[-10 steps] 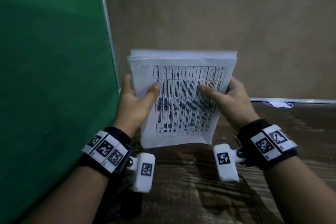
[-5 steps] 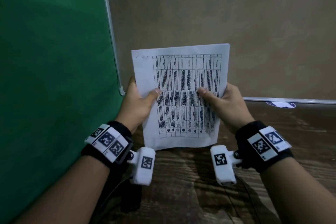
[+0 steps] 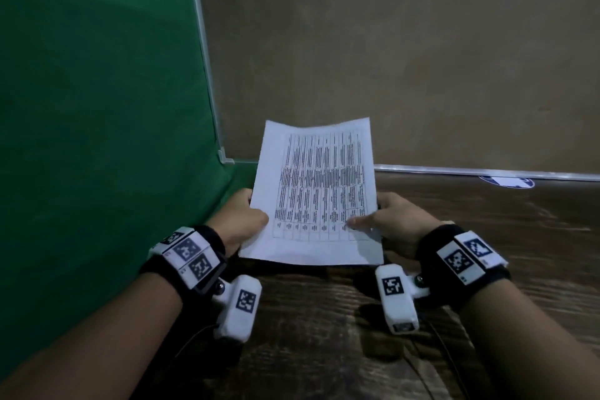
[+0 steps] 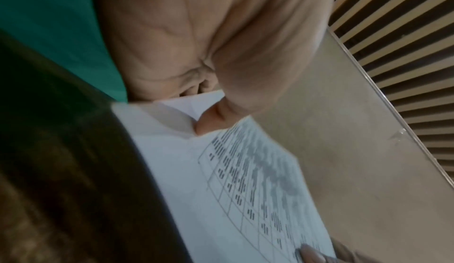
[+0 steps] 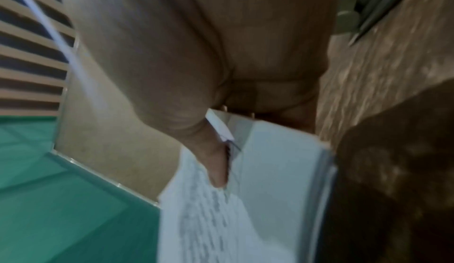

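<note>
Lowered since earlier, white printed paper stack (image 3: 316, 191) slants over dark wooden counter (image 3: 487, 237), long axis pointing away; left hand (image 3: 240, 224) and right hand (image 3: 396, 221) pinch its opposite long edges.

Left wrist band (image 3: 211, 237): wide, black, strapped just behind the left hand (image 3: 240, 221).
Left band markers (image 3: 186, 250): three white plates in a row, each with a black square code.
Left camera (image 3: 238, 308): white rounded block on a short white arm, one black square code on its face.
Left joint (image 3: 220, 286): small shiny metal screw.
Left cable (image 3: 194, 339): thin, black.
Right wrist band (image 3: 431, 243): wide, black, behind the right hand (image 3: 399, 221).
Right band markers (image 3: 467, 258): white plates, two black codes showing.
Right camera (image 3: 397, 297): white block, one code, dark window at its lower end.
Right cable (image 3: 446, 357): thin, black.
</note>
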`<state>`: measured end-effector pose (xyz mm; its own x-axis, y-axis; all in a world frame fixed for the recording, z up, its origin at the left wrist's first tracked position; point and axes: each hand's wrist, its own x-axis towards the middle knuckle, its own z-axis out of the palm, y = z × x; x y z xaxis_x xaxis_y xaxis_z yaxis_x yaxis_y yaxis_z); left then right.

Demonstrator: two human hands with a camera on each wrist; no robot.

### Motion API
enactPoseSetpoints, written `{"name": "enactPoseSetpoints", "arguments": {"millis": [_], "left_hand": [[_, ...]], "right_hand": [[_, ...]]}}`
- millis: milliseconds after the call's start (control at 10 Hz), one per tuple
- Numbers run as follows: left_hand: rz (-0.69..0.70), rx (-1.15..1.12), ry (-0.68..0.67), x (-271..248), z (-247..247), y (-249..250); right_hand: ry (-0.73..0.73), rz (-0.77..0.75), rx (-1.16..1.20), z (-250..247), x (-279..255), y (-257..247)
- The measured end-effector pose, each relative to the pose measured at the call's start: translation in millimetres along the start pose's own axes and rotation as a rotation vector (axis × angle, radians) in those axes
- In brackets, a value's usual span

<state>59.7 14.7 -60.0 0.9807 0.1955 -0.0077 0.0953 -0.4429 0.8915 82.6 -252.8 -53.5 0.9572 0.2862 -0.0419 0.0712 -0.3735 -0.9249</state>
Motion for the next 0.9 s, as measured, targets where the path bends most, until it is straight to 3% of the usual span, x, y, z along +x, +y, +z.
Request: {"name": "enactPoseSetpoints", "arguments": {"millis": [200,400,600,800,900], "left_hand": [[-0.223,0.444,-0.155,-17,-22,-15],[-0.247,0.721,-0.228,-30,-42,-12],[-0.21,0.948,-0.284,-43,-35,-1],[-0.18,0.939,-0.23,-49,-39,-2],[-0.125,0.868,-0.139,-54,-43,-5]], "right_hand": [[-0.212,0.221,-0.034,24,-12,7],[-0.289,0.342,0.083,19,-24,16],[-0.219,0.337,0.076,23,-33,14],[-0.102,0.314,0.09,29,-41,12],[-0.059,0.296,0.132,32,-44,15]]}}
